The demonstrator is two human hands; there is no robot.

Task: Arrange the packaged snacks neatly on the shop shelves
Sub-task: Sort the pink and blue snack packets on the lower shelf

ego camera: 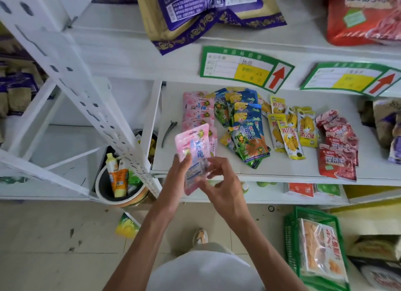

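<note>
Head: pink packet (pixel 193 152) reads 神龟.

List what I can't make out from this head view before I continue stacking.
- Pink snack packets stacked on the white shelf: count hidden by the held pink pouch.
- Held pouch's lower part: covered by both hands, left, right.
- Green price tags: writing blurred.
- Red bag: cut off by the frame's edge.
</note>
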